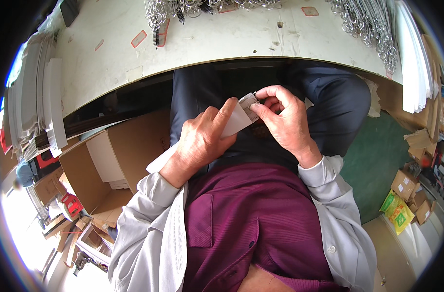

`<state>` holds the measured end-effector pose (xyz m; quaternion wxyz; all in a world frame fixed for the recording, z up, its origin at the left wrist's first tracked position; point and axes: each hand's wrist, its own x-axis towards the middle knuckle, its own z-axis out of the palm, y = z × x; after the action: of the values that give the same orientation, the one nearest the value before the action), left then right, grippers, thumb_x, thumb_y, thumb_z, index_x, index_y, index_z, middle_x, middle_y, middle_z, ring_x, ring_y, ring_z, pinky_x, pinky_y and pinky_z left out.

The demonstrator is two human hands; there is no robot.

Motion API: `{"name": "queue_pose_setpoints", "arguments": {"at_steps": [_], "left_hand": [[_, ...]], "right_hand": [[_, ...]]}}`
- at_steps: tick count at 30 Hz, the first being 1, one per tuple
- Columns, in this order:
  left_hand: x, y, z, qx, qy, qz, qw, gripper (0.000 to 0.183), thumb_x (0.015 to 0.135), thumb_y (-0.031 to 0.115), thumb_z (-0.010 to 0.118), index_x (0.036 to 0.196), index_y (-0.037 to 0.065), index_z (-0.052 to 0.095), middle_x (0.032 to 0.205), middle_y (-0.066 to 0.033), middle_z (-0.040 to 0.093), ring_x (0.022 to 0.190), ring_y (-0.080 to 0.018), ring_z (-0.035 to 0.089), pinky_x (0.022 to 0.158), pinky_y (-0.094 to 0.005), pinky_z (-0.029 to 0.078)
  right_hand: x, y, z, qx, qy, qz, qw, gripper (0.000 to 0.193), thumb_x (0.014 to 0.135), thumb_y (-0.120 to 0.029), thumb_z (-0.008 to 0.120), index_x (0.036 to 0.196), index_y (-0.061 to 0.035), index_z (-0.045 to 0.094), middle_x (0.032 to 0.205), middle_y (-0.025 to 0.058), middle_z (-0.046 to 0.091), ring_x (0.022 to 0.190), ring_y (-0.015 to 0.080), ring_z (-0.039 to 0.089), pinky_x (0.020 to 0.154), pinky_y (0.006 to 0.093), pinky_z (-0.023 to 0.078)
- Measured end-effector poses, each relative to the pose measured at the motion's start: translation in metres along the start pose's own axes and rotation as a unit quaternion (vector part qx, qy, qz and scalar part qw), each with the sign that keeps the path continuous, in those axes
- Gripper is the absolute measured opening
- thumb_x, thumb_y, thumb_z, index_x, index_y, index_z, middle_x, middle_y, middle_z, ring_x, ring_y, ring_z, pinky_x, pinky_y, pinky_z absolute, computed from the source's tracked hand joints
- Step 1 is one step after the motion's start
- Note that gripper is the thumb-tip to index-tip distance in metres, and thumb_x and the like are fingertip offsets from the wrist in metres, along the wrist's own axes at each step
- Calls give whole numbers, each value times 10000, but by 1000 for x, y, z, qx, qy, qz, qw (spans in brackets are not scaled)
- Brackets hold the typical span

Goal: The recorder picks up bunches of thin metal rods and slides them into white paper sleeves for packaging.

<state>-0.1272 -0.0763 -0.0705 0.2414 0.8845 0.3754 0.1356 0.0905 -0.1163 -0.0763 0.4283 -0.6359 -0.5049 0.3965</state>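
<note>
Above my lap, my left hand (200, 134) is closed around a long, narrow white carton (237, 121). The carton slants from my left forearm up toward my right hand, its index finger stretched along it. At the carton's upper end sits a small flat piece with grey printing (249, 103); whether it is a label or a packet I cannot make out. My right hand (287, 119) pinches at that end between thumb and fingers, by a tiny dark metal tip. Exactly what lies between those fingertips is hidden.
Ahead stands a pale worktable (193, 44) with heaped metal rings (202, 7) and a bundle of wire-handled pieces (368, 27). Flat white cartons (414, 63) hang over its right edge; more white cartons (51, 97) stack at left. An open cardboard box (117, 151) sits left of my legs.
</note>
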Motion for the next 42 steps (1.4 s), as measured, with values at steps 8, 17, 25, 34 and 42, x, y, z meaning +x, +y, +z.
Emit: {"name": "queue_pose_setpoints", "arguments": {"at_steps": [8,17,25,34,42], "left_hand": [[-1,1,2,-37,-4,-29,999,786,727,158,843,1444,89,530,883,-140,684,720,-325,717,625,-423,597],[-1,1,5,-89,17,-46,995,755,738,163,826,1426,85,527,910,-163,693,754,-357,728,647,-436,611],[0,-2,4,-119,3,-85,989,775,751,184,839,1446,91,512,1026,-201,712,895,-380,738,752,-453,618],[6,4,-3,-181,-50,-113,976,858,739,134,861,1502,137,468,1213,-216,698,1040,-370,730,857,-423,607],[11,5,2,-214,-78,-102,968,792,734,105,833,1447,134,488,1191,-194,703,1044,-383,725,874,-428,599]], "right_hand": [[-4,-4,14,-19,39,-45,998,249,842,-7,793,1058,-11,670,1023,116,716,776,181,704,650,304,582],[-4,3,18,-120,-17,-206,971,214,909,-65,723,1100,31,719,1246,189,678,1058,351,680,881,409,578],[-13,1,9,-115,-48,-176,976,356,956,-191,721,1217,49,679,1379,241,599,1208,400,620,1012,441,516],[-19,0,-2,100,-84,-3,991,249,1044,-81,567,1243,17,681,1008,166,740,880,201,726,782,315,576],[-29,3,20,182,5,64,981,286,988,19,637,1275,29,639,894,107,753,763,126,711,673,290,591]]}}
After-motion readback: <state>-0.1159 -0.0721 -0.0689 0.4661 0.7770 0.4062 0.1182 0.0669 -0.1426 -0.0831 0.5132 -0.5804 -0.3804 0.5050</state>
